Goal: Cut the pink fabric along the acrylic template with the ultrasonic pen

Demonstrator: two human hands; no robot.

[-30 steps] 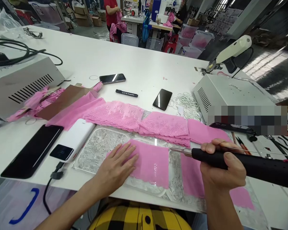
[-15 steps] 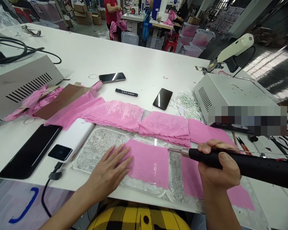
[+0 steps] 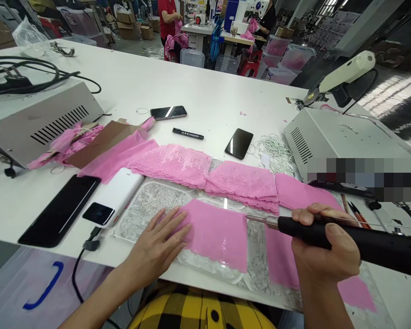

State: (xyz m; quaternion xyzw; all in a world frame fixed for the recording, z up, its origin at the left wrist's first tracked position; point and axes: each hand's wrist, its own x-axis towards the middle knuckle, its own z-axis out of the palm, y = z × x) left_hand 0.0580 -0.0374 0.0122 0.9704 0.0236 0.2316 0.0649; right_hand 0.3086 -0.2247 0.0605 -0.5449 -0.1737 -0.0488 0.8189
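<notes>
My left hand (image 3: 157,244) lies flat with fingers spread on the left edge of a pink lace piece (image 3: 219,233), pressing it onto a clear glass plate (image 3: 147,205). My right hand (image 3: 325,246) is closed round the black handle of a hot cutting tool (image 3: 363,240). Its metal tip (image 3: 256,219) touches the right edge of that pink piece. A second pink strip (image 3: 277,258) lies under the tool, right of the tip. Folded pink lace (image 3: 205,171) lies in a row just beyond the plate.
A white power bank (image 3: 116,196) and dark phone (image 3: 60,210) lie left of the plate. Two more phones (image 3: 239,142), a black marker (image 3: 187,133), white elastic loops (image 3: 272,148) and two metal boxes (image 3: 339,137) stand further back. People work at sewing tables behind.
My left hand slid slightly left along the pink piece. The tool and right hand hold nearly the same place; the view shifted a little.
</notes>
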